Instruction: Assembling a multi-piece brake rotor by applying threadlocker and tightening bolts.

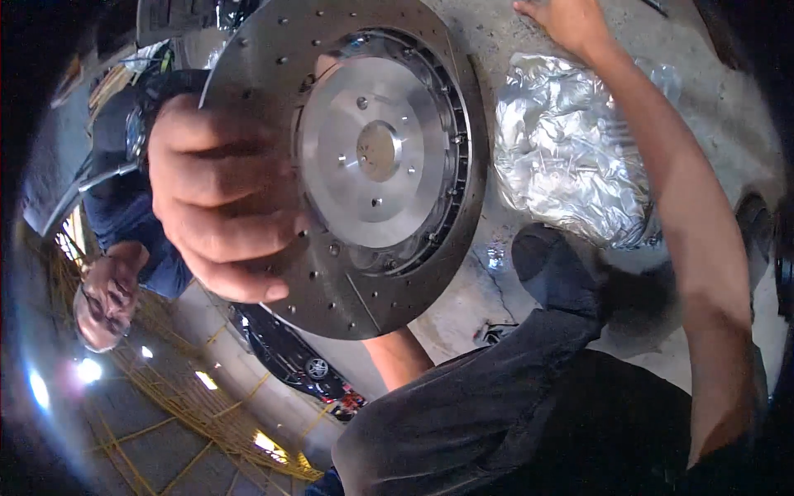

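The crumpled silver sheet (562, 157) lies on the grey concrete floor (484, 37), right of the round grey metal brake disc (356, 194), partly behind the right forearm (701, 223).

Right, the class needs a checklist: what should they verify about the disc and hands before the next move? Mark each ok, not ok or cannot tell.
1. Grip on the drilled brake disc: ok; a hand at left, apparently the co-worker's, has its fingers over it.
2. Left hand's hold: cannot tell; the left forearm disappears behind the disc.
3. Right hand apart from the disc: ok; it is near the crumpled silver wrapping.
4. Right hand fully in view: not ok; the top edge crops it.
5. Centre bore unobstructed: ok; floor shows through it.
6. Fasteners tight: cannot tell by sight.
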### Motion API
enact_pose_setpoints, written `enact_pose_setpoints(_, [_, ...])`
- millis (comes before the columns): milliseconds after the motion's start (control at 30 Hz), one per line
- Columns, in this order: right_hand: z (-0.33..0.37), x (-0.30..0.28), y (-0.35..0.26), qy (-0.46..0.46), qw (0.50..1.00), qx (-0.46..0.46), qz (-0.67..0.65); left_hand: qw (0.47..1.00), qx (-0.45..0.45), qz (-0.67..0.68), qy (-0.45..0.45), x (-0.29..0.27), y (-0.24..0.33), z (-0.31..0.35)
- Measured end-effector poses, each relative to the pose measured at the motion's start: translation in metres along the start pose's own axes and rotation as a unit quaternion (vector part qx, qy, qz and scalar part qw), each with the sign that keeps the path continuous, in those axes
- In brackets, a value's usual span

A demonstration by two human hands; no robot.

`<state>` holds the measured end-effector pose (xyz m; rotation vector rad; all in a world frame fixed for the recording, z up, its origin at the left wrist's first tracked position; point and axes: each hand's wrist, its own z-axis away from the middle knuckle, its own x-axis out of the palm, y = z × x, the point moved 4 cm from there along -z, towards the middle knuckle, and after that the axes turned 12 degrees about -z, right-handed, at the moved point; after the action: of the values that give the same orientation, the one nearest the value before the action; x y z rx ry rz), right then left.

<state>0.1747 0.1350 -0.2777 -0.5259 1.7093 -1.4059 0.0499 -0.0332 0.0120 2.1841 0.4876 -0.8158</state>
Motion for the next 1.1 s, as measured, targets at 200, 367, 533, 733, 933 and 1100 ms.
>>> enact_pose_setpoints(200, [0.029,-0.033,-0.032,0.208,0.977,-0.033,0.024,0.996,0.041,0.023,-0.072,0.020,-0.006,-0.001])
enact_pose_setpoints(367, [0.087,-0.018,-0.080,0.089,0.987,0.083,-0.101,0.990,0.067,0.006,-0.127,0.016,0.003,0.009])
enact_pose_setpoints(533, [0.159,0.041,-0.083,-0.044,0.894,0.325,-0.306,0.980,0.105,-0.041,-0.167,0.005,0.022,0.012])
enact_pose_setpoints(733, [0.194,0.053,-0.105,-0.115,0.898,0.309,-0.292,0.964,0.150,-0.079,-0.205,0.015,0.013,0.015])
enact_pose_setpoints(933, [0.185,0.059,-0.129,-0.132,0.940,0.187,-0.254,0.951,0.174,-0.097,-0.236,0.007,0.028,0.019])
enact_pose_setpoints(1100, [0.180,0.059,-0.143,-0.170,0.862,0.217,-0.425,0.944,0.197,-0.089,-0.248,0.009,0.021,0.016])
